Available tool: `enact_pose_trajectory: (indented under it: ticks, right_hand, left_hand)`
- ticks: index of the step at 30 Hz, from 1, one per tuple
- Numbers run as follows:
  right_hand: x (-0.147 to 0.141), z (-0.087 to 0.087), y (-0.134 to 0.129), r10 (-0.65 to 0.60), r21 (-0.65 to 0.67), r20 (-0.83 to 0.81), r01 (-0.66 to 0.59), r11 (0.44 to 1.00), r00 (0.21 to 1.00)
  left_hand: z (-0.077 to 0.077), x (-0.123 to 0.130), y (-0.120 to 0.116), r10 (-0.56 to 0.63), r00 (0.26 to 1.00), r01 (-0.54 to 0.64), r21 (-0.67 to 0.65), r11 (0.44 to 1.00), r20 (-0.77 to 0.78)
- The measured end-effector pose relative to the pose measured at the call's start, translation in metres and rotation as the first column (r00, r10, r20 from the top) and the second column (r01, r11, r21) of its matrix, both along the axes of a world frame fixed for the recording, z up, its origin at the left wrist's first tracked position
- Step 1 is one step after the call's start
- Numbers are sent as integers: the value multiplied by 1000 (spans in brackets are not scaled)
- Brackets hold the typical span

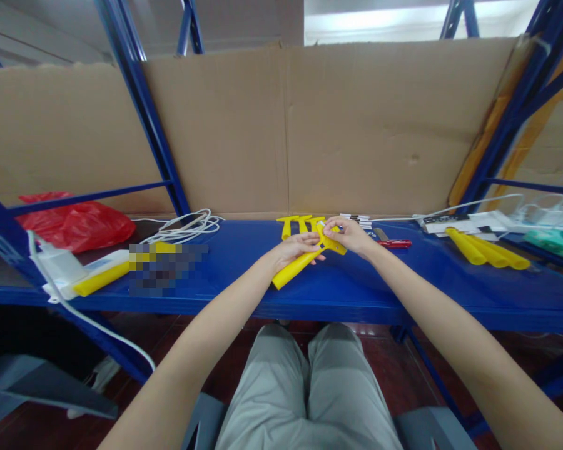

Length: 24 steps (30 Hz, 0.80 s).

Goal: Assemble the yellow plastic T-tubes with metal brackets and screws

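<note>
My left hand [298,247] is wrapped round a yellow tool-like piece [291,271], whose long handle points down and to the left toward the shelf's front edge. At the piece's upper end my right hand [347,235] pinches a small whitish part [323,227]; its exact shape is too small to tell. A yellow forked or wide head shows beneath the right fingers. Just behind the hands, several yellow T-shaped pieces [287,227] lie in a row on the blue shelf [234,262].
A red pen-like tool [396,244] lies right of the hands, near black-and-white strips [356,220]. Several yellow tubes [488,251] rest farther right. At left are a red bag [82,222], coiled white cable [187,228] and another yellow tube [102,278]. Cardboard [380,131] stands behind.
</note>
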State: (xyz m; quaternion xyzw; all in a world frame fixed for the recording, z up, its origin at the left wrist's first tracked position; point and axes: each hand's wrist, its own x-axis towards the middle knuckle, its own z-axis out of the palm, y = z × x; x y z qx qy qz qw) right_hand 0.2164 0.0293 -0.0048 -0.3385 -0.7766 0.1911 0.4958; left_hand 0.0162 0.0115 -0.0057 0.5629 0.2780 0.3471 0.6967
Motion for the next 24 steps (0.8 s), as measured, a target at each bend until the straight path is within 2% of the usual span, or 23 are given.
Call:
enact_pose_trajectory:
  ticks: [9,15,21,24]
  right_hand:
    - [-1,-2,-1,-31,-38,7,32,999,999]
    - [-4,-4,0,-62,-89,-82,55,994,995]
    - [-7,-6,1,64,-262,-138,-99,960,988]
    - [-7,-7,0,86,-315,-150,-130,940,985]
  left_hand:
    - [2,1,-4,29,1000,-28,3,1000,-12]
    - [2,1,-5,26,1000,-26,12,1000,7]
    - [-2,-1,0,1,1000,-1,31,1000,7]
    - [-2,-1,1,-1,1000,0,46,999,6]
